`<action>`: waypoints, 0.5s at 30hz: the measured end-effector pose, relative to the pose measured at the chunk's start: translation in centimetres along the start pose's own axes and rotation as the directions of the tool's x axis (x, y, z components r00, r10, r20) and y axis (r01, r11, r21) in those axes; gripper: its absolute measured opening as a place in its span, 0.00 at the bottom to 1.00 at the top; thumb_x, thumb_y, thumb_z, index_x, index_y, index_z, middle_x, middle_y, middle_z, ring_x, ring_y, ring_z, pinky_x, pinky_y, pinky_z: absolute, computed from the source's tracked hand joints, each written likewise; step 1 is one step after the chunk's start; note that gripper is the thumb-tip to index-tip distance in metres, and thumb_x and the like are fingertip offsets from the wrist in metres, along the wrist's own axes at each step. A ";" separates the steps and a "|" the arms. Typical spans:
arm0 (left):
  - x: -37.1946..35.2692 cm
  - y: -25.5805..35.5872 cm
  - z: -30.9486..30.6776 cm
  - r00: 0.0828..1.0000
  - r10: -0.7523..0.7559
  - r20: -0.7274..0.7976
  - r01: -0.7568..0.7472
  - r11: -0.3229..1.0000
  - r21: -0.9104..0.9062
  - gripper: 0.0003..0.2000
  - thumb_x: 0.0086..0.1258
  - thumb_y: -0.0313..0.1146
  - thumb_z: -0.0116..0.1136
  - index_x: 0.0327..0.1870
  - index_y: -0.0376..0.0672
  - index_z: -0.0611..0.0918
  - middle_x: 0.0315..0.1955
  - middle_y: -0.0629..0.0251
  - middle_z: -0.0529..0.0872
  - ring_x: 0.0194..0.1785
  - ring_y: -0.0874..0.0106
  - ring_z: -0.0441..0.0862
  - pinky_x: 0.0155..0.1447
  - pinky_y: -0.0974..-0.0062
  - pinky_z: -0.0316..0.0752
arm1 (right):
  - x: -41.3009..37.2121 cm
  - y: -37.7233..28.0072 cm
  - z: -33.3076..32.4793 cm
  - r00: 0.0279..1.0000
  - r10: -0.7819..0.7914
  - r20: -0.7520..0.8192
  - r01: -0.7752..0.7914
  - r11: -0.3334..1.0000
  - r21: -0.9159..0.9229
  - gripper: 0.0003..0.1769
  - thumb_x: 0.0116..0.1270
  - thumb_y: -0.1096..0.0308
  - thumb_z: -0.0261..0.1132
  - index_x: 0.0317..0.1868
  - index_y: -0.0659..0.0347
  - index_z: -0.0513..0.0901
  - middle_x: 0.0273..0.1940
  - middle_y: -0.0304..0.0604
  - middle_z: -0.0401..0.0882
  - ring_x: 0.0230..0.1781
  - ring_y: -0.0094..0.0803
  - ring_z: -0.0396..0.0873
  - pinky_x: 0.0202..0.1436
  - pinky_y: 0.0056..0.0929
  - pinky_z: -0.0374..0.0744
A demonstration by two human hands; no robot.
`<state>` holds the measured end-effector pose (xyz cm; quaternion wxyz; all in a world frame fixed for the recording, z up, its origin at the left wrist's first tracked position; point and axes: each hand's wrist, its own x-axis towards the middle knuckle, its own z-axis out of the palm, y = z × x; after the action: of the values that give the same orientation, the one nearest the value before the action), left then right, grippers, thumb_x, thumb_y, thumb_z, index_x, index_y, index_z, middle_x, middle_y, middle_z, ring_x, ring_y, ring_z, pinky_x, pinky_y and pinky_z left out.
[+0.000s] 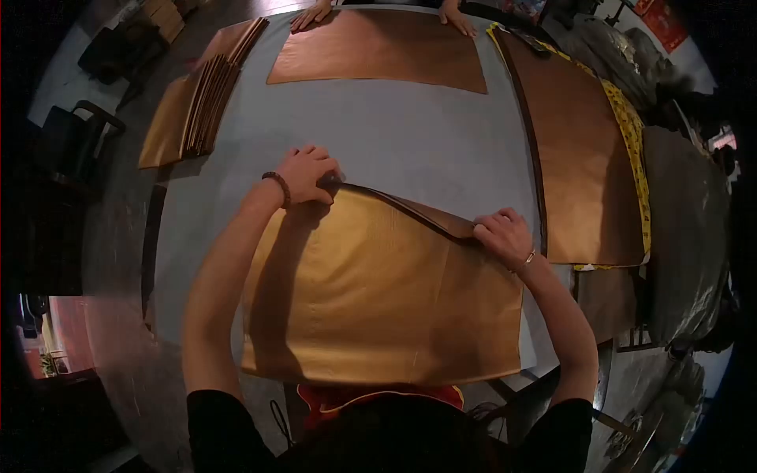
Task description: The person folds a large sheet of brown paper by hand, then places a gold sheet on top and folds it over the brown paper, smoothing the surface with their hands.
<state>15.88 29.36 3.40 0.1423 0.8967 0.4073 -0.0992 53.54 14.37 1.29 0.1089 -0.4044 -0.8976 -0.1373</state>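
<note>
A large, shiny gold-brown sheet point(378, 292) lies in front of me, its near edge along the table's front. My left hand point(310, 175), with a dark beaded bracelet at the wrist, is closed on its far left corner. At the far right corner, my right hand point(505, 235) has its fingers curled over the edge. Between both hands the far edge is raised and sags, showing a second, browner layer behind it. Whether these layers are one folded piece or two cannot be made out. My fingertips are partly hidden.
Across the grey table point(378, 126), another person's hands point(457, 17) rest on a similar brown sheet point(378, 51). Folded gold-brown pieces point(209, 102) are stacked at the left edge. A pile of brown sheets point(583, 158) with yellow printed material point(627, 126) lies at right.
</note>
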 end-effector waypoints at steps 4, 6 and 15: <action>0.1 -0.1 0.3 0.990 0.088 -0.112 -0.092 0.995 -0.027 0.20 0.53 0.43 0.68 0.47 0.50 0.78 0.41 0.67 0.78 0.53 0.63 0.73 0.59 0.62 0.64 | -0.2 -0.2 -0.5 0.995 -0.055 -0.083 0.056 0.998 0.001 0.07 0.49 0.73 0.61 0.29 0.53 0.71 0.32 0.31 0.78 0.27 0.27 0.76 0.41 0.31 0.74; 0.3 -0.1 0.2 0.992 0.082 -0.094 -0.090 0.992 -0.084 0.19 0.54 0.42 0.67 0.46 0.49 0.79 0.40 0.65 0.79 0.52 0.62 0.74 0.58 0.63 0.66 | -0.4 -0.4 -0.9 0.992 -0.059 -0.108 0.060 0.998 0.002 0.08 0.49 0.74 0.60 0.29 0.53 0.71 0.32 0.31 0.78 0.27 0.26 0.76 0.40 0.31 0.74; -3.0 0.7 -2.0 0.998 -0.021 0.062 0.029 0.992 -0.120 0.10 0.64 0.37 0.58 0.40 0.42 0.80 0.35 0.53 0.83 0.42 0.53 0.79 0.47 0.59 0.73 | -1.2 0.2 -5.2 0.959 0.282 -0.010 -0.268 0.919 0.288 0.12 0.50 0.75 0.64 0.36 0.56 0.76 0.34 0.37 0.81 0.32 0.36 0.79 0.39 0.32 0.74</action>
<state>14.62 27.49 6.29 0.2073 0.8779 0.4192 -0.1034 54.93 11.95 5.79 0.2072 -0.5029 -0.8392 -0.0008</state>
